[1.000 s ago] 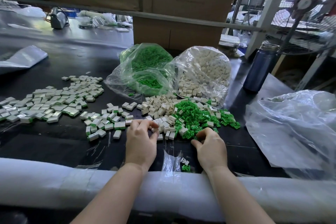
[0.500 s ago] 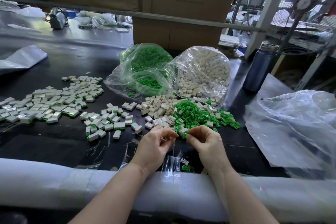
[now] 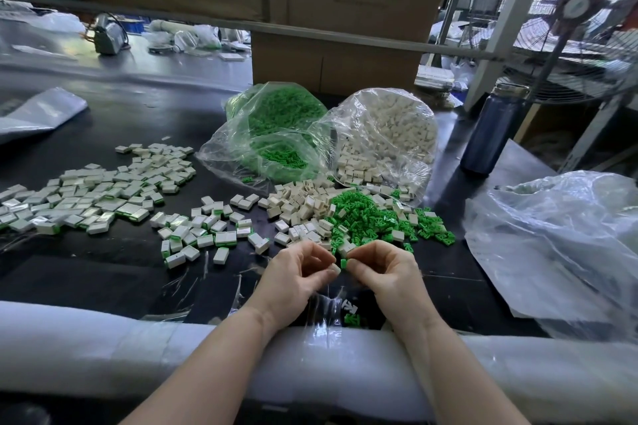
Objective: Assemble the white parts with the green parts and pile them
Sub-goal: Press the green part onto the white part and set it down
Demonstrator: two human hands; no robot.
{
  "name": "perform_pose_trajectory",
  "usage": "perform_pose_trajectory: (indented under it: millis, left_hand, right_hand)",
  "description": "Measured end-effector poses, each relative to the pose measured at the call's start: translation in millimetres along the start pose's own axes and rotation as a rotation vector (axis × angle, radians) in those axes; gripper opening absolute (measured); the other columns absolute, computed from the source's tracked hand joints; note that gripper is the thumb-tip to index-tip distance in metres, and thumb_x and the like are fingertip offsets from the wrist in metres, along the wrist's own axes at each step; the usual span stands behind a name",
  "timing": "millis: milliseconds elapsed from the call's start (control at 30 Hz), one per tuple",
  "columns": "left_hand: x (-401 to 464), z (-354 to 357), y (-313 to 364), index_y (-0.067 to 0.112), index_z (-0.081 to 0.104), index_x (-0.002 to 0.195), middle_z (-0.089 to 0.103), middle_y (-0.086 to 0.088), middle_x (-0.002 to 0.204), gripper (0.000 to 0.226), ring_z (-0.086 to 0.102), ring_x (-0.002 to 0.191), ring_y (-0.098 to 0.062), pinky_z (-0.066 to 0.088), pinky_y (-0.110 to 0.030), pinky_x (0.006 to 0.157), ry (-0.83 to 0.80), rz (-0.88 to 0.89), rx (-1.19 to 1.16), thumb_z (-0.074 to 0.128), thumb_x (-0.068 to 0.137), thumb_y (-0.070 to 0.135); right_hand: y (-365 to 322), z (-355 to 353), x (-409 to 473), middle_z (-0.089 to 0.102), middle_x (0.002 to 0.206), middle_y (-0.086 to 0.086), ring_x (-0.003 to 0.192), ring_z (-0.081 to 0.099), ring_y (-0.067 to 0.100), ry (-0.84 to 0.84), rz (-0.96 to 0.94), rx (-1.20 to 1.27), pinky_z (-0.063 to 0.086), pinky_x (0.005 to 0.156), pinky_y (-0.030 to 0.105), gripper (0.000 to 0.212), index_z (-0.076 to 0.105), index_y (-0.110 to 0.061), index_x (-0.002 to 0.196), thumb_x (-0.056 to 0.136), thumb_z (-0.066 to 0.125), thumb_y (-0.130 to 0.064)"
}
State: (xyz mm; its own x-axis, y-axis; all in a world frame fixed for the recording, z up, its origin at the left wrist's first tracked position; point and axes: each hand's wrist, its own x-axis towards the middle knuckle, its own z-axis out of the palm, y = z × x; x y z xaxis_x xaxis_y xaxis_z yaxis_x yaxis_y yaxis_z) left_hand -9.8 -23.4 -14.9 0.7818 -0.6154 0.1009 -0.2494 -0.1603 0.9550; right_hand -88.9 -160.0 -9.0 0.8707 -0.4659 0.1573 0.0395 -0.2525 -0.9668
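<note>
My left hand (image 3: 299,274) pinches a small white part (image 3: 335,268) at its fingertips. My right hand (image 3: 386,269) pinches a green part (image 3: 344,263) and holds it against the white one, just above the black table. Behind my hands lie a loose heap of white parts (image 3: 303,207) and a heap of green parts (image 3: 369,217). Assembled white-and-green pieces (image 3: 203,233) are scattered to the left, with a larger spread of assembled pieces (image 3: 89,190) further left.
Two open clear bags stand behind the heaps, one of green parts (image 3: 276,134), one of white parts (image 3: 390,134). A dark blue bottle (image 3: 490,134) stands at the right. Crumpled plastic sheet (image 3: 559,245) covers the right side. White foam padding (image 3: 103,348) lines the near table edge.
My hands left the heaps, the left with a white part and the right with a green part, came toward me and met in front of the heaps.
</note>
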Motion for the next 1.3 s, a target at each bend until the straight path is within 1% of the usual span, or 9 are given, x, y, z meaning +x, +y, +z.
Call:
perform_pose_trajectory:
  millis: [133, 333, 467, 533, 700, 833, 967, 1100, 1300]
  left_hand:
    - [-1.5, -1.2, 1.5, 0.019, 0.065, 0.084, 0.070, -0.007, 0.085, 0.012, 0.066, 0.081, -0.015, 0.054, -0.025, 0.080, -0.010, -0.003, 0.008, 0.069, 0.081, 0.009]
    - [-1.2, -0.5, 3.9, 0.012, 0.066, 0.087, 0.070, -0.010, 0.086, 0.010, 0.067, 0.080, -0.019, 0.055, -0.028, 0.080, -0.012, -0.017, -0.007, 0.069, 0.080, 0.006]
    - [-1.3, -0.2, 3.9, 0.017, 0.066, 0.079, 0.070, -0.008, 0.080, 0.014, 0.066, 0.072, -0.013, 0.054, -0.021, 0.072, -0.008, -0.019, -0.027, 0.069, 0.080, 0.004]
    - [-1.0, 0.6, 3.5, 0.019, 0.067, 0.076, 0.069, -0.003, 0.075, 0.016, 0.064, 0.069, -0.008, 0.052, -0.018, 0.070, -0.011, -0.010, -0.033, 0.068, 0.080, 0.003]
    - [-1.3, 2.5, 5.2, 0.020, 0.067, 0.071, 0.064, 0.007, 0.068, 0.022, 0.058, 0.062, 0.004, 0.048, -0.011, 0.068, -0.047, 0.006, -0.023, 0.067, 0.079, 0.000]
    - [-1.8, 2.1, 5.3, 0.018, 0.066, 0.071, 0.063, 0.006, 0.068, 0.023, 0.057, 0.063, 0.003, 0.049, -0.013, 0.070, -0.083, 0.010, -0.017, 0.067, 0.079, -0.003]
    - [-3.2, 2.2, 3.4, 0.022, 0.066, 0.070, 0.061, 0.011, 0.066, 0.023, 0.055, 0.061, 0.008, 0.043, -0.008, 0.066, -0.104, 0.038, 0.059, 0.070, 0.078, 0.000]
    - [-1.9, 2.7, 1.9, 0.021, 0.067, 0.074, 0.064, 0.012, 0.065, 0.020, 0.058, 0.062, 0.006, 0.045, -0.009, 0.066, -0.087, 0.054, 0.023, 0.069, 0.079, 0.002]
    - [-1.5, 4.1, -1.5, 0.025, 0.064, 0.088, 0.069, 0.006, 0.083, 0.022, 0.064, 0.078, -0.008, 0.050, -0.016, 0.076, -0.053, 0.077, 0.116, 0.074, 0.077, 0.009]
  right_hand:
    - [1.2, 0.7, -0.5, 0.067, 0.064, -0.001, 0.060, 0.061, 0.008, -0.075, 0.020, 0.012, 0.051, 0.060, 0.021, 0.015, 0.068, -0.013, 0.073, 0.079, 0.069, 0.002]
    - [1.6, 0.8, -0.3, 0.067, 0.064, 0.000, 0.058, 0.060, 0.008, -0.101, 0.009, 0.029, 0.050, 0.058, 0.019, 0.012, 0.069, -0.007, 0.075, 0.079, 0.068, 0.004]
    - [1.4, 1.2, -0.3, 0.067, 0.066, 0.000, 0.061, 0.060, 0.007, -0.109, -0.004, 0.014, 0.049, 0.060, 0.019, 0.013, 0.070, -0.007, 0.075, 0.079, 0.068, 0.005]
    - [1.5, 1.4, -0.4, 0.068, 0.067, 0.000, 0.062, 0.062, 0.009, -0.102, -0.004, 0.015, 0.051, 0.062, 0.021, 0.015, 0.069, -0.009, 0.077, 0.078, 0.069, 0.006]
    - [1.5, 0.1, -1.4, 0.066, 0.069, 0.006, 0.067, 0.062, 0.019, -0.091, 0.005, 0.003, 0.055, 0.070, 0.037, 0.018, 0.065, -0.008, 0.077, 0.073, 0.071, 0.009]
    - [0.3, -0.5, -1.5, 0.065, 0.063, 0.001, 0.059, 0.061, 0.014, -0.108, 0.029, 0.020, 0.055, 0.059, 0.027, 0.022, 0.063, -0.008, 0.071, 0.072, 0.070, 0.012]
    - [-0.9, -0.8, -1.2, 0.064, 0.061, 0.001, 0.058, 0.061, 0.011, -0.146, 0.034, -0.007, 0.051, 0.057, 0.021, 0.023, 0.063, -0.009, 0.068, 0.071, 0.071, 0.013]
    - [-0.2, -0.9, -0.7, 0.064, 0.059, 0.004, 0.053, 0.061, 0.014, -0.116, 0.060, 0.049, 0.052, 0.054, 0.022, 0.018, 0.062, -0.005, 0.071, 0.073, 0.070, 0.012]
    - [1.2, 0.0, 0.8, 0.066, 0.058, 0.004, 0.052, 0.061, 0.013, -0.071, 0.090, 0.106, 0.050, 0.051, 0.020, 0.013, 0.067, -0.006, 0.073, 0.078, 0.068, 0.006]
